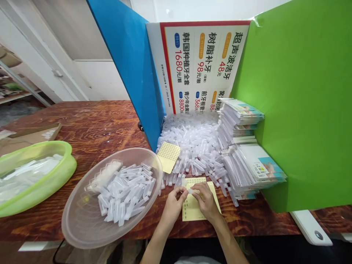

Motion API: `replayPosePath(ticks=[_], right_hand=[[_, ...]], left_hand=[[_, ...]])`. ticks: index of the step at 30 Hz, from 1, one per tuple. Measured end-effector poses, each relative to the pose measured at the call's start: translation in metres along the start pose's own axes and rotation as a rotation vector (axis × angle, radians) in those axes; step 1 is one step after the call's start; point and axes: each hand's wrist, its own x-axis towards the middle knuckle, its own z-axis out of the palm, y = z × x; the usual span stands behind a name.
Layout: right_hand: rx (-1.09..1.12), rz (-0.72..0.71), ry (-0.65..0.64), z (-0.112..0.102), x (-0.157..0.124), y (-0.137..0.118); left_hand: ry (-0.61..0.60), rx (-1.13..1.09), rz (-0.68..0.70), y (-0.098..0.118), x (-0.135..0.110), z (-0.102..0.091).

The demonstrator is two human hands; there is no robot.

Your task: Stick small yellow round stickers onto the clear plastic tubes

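Observation:
My left hand [174, 202] and my right hand [205, 201] meet over a yellow sticker sheet [196, 213] near the table's front edge. Between their fingertips is a small whitish plastic tube [190, 191]. Thumb and fingers of both hands are pinched together on it, hiding most of its shape. Rows of small dark stickers show on the sheet beneath. Just beyond the hands spreads a large heap of similar translucent tubes [192, 141]. A second yellow sticker sheet [168, 157] lies on the heap's left side.
Left of my hands, a clear plastic basin [79, 216] holds many tubes. A green basin [67, 157] with white pieces stands farther left. Stacks of printed cards [250, 165] sit at right. Blue [123, 55], white [156, 47] and green [302, 110] panels wall in the heap.

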Motion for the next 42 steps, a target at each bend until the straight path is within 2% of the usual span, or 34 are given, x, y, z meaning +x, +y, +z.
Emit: replayPosePath(ticks=[12, 42], right_hand=[[-0.003, 0.003, -0.014, -0.0008, 0.0010, -0.0029], [0.027, 0.030, -0.016, -0.0002, 0.0005, -0.0011]], left_hand=[[0.030, 0.030, 0.009, -0.0021, 0.0010, 0.0009], [0.005, 0.041, 0.035, -0.0073, 0.0047, 0.0036]])
